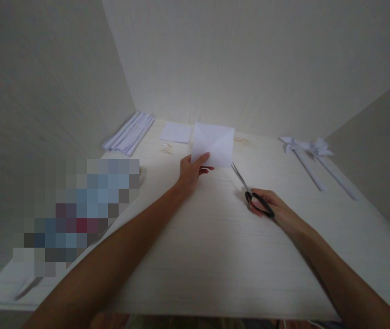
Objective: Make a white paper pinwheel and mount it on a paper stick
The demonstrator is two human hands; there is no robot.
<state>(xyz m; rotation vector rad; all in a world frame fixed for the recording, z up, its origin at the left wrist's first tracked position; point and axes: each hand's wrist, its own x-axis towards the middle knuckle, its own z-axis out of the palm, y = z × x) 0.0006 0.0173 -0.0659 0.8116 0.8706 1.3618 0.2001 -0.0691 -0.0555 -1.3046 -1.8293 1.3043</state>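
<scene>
Creased paper sheet (216, 140) pinched in half-closed left hand (190, 172); scissors (249, 188) gripped in curled right hand (271, 198). Paper tubes (130, 133) laid beyond-left of left hand; paper pinwheels (319, 147), beyond-right of right.

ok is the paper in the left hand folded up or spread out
Spread out: the paper shows its broad face with diagonal creases, the left hand gripping its lower edge.

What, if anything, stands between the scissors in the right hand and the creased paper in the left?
Nothing visible: the tips of the scissors in the right hand are at the lower right corner of the creased paper; whether they touch is unclear.
</scene>
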